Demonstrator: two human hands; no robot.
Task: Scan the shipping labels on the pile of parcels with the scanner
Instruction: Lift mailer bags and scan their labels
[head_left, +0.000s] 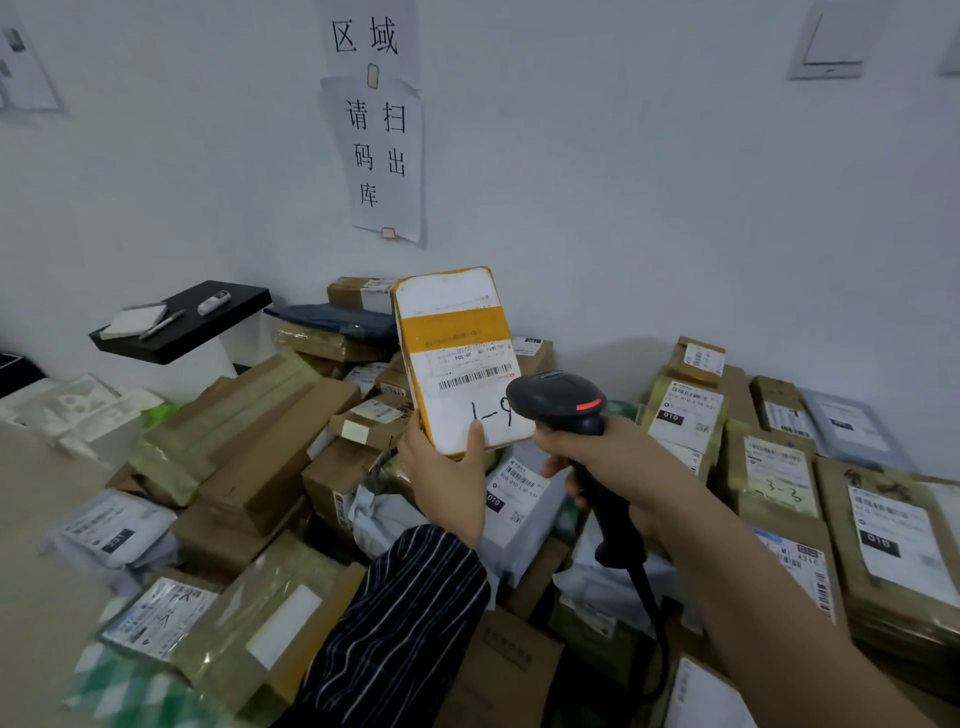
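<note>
Gripping: left hand (441, 480) on parcel (457, 353); right hand (615, 462) on scanner (558, 397)

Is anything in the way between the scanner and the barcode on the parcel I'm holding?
Nothing visible. The scanner, gripped by the right hand, sits just right of the barcode on the yellow parcel; the left hand grips lower, thumb clear of it.
</note>
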